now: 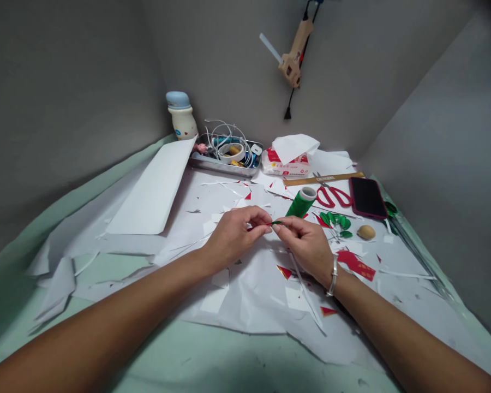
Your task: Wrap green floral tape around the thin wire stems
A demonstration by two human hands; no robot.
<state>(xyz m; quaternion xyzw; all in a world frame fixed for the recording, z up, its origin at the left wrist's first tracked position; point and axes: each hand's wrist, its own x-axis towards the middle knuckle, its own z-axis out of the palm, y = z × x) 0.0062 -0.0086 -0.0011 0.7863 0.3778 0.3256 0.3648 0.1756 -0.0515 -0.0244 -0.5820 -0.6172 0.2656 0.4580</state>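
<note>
My left hand (234,236) is closed in a pinch on a small, thin red piece (265,225). Facing it, my right hand (309,243) pinches a small dark green piece (276,222) that meets the red one between my fingertips. Fingers hide most of both pieces, so their exact kind does not show. Just behind my right hand stands a spool of green thread (299,204). To its right lies a cluster of shiny green leaf shapes (336,220) on thin stems.
Paper scraps and red cuttings (355,265) litter the white sheet. Red-handled scissors (333,196), a phone (368,197), a tissue pack (286,162) and a metal tray (225,166) of supplies lie farther back. A white folded card (153,191) is left; a glue gun (294,60) hangs above.
</note>
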